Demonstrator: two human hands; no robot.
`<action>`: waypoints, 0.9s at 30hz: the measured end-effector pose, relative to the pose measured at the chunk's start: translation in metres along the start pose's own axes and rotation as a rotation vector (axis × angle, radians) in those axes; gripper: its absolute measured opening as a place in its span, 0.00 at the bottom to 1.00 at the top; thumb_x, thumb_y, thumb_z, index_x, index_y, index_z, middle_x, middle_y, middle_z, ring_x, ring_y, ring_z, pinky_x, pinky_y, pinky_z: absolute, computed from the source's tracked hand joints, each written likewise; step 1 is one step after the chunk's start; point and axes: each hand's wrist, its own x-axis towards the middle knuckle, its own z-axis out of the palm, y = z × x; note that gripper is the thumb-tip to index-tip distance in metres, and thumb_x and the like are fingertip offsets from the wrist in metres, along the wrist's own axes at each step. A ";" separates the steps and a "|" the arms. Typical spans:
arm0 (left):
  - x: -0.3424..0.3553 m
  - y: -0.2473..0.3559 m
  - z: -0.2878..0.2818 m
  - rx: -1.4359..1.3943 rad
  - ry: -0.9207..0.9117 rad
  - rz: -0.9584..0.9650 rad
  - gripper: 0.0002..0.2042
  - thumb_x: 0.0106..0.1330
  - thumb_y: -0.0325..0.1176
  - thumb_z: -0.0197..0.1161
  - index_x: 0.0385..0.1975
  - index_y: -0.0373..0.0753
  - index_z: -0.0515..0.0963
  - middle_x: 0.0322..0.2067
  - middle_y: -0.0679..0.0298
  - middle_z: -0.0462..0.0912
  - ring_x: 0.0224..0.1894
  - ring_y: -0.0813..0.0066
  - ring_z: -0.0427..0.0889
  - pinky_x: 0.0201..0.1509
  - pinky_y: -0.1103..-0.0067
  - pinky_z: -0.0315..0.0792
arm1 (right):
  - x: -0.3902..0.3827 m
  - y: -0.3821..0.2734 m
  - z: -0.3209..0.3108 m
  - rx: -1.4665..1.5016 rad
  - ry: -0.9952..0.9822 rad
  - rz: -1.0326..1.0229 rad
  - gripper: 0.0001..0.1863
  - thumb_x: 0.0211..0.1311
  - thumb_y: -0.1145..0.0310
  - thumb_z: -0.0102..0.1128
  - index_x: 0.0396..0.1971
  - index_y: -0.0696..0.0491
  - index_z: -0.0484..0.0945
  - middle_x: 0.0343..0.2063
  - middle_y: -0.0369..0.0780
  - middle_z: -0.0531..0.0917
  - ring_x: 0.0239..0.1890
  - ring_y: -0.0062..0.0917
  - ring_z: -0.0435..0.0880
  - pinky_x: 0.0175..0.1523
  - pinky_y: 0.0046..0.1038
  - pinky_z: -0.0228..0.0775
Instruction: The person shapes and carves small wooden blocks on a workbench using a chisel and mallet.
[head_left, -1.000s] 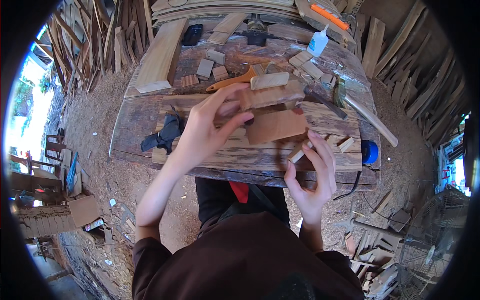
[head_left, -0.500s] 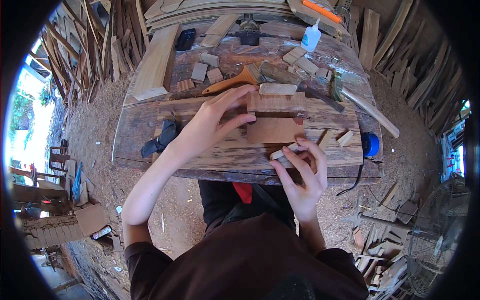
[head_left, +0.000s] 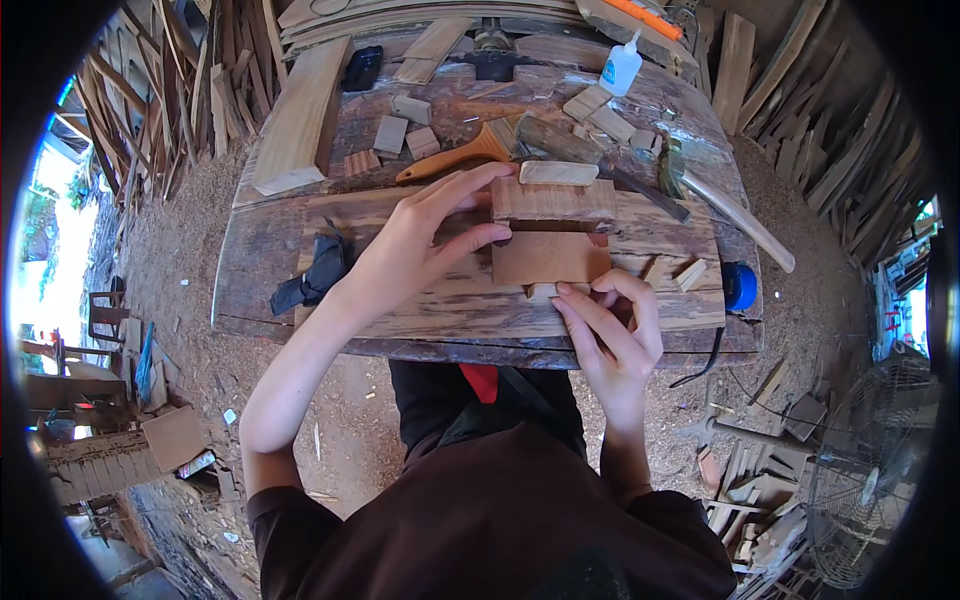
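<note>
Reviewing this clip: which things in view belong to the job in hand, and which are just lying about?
Apparently in the job:
wooden block, at the left hand's fingertips
small wood strip, held by the right hand
thin wood panel, between those two
streaky board, underneath

Seemingly just lying about:
orange-handled paintbrush
squeeze bottle
black phone

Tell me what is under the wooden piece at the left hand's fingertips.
The striped board shows around the wooden piece and appears to support it. The right hand holds a small strip at the piece's near edge. Anything directly beneath is covered and cannot be seen.
</note>
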 end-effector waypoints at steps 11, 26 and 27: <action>0.000 0.001 0.001 0.016 0.002 0.017 0.28 0.63 0.27 0.64 0.63 0.35 0.65 0.53 0.55 0.77 0.56 0.69 0.77 0.61 0.72 0.69 | 0.017 -0.006 -0.007 0.081 -0.050 0.167 0.15 0.40 0.81 0.74 0.33 0.54 0.87 0.31 0.34 0.72 0.26 0.17 0.68 0.31 0.19 0.63; 0.001 0.001 0.000 0.018 -0.005 0.016 0.28 0.63 0.27 0.65 0.63 0.36 0.65 0.53 0.55 0.77 0.56 0.70 0.77 0.61 0.73 0.69 | 0.029 0.008 -0.010 0.160 -0.176 0.082 0.15 0.40 0.79 0.75 0.33 0.53 0.86 0.22 0.31 0.67 0.22 0.16 0.62 0.26 0.19 0.51; 0.002 0.000 0.000 0.007 -0.011 0.009 0.28 0.63 0.27 0.64 0.63 0.36 0.65 0.52 0.55 0.77 0.56 0.70 0.77 0.61 0.73 0.69 | 0.030 0.005 -0.011 0.157 -0.173 0.085 0.15 0.40 0.79 0.75 0.33 0.53 0.86 0.22 0.31 0.67 0.22 0.16 0.62 0.26 0.19 0.51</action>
